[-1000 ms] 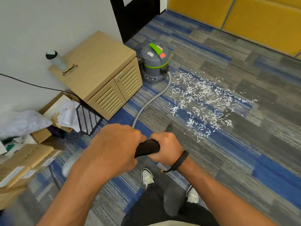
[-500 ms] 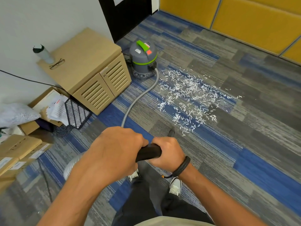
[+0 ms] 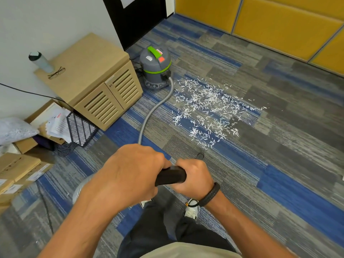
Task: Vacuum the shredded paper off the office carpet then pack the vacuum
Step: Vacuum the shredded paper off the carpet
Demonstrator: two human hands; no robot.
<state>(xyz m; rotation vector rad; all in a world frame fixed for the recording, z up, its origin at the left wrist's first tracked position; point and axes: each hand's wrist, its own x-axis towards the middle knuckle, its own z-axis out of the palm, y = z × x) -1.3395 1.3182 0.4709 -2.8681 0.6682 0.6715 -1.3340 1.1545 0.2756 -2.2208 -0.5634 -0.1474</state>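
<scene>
Lying at the far left, cardboard boxes (image 3: 16, 170) and a heap of loose papers (image 3: 58, 123) crowd the floor beside a black mesh tray (image 3: 81, 129) propped against a wooden cabinet (image 3: 96, 84). On the cabinet's top stand a water bottle (image 3: 41, 61) and, just beside it, a pair of glasses (image 3: 56, 73). Right of the cabinet, near the dark doorway, sits the grey vacuum (image 3: 156, 68) with its green handle, resting on the carpet (image 3: 279, 146). A grey hose (image 3: 157, 108) curves from the vacuum's front toward the person and disappears behind the left hand (image 3: 130, 174). That hand has its fingers curled tightly round one end of a black handle (image 3: 170, 176). The right hand (image 3: 195, 176), wearing a dark wristband (image 3: 211, 194), clenches the other end of the same handle, knuckles up. A small dark end of the pipe (image 3: 200, 155) shows just beyond the right hand, close to the carpet. Further right, the shredded paper (image 3: 210, 108) lies scattered in a broad white patch on the carpet, beginning just beside the hose and near the vacuum, and reaching close to the pipe end. Yellow wall panels (image 3: 279, 25) run along the far right.
</scene>
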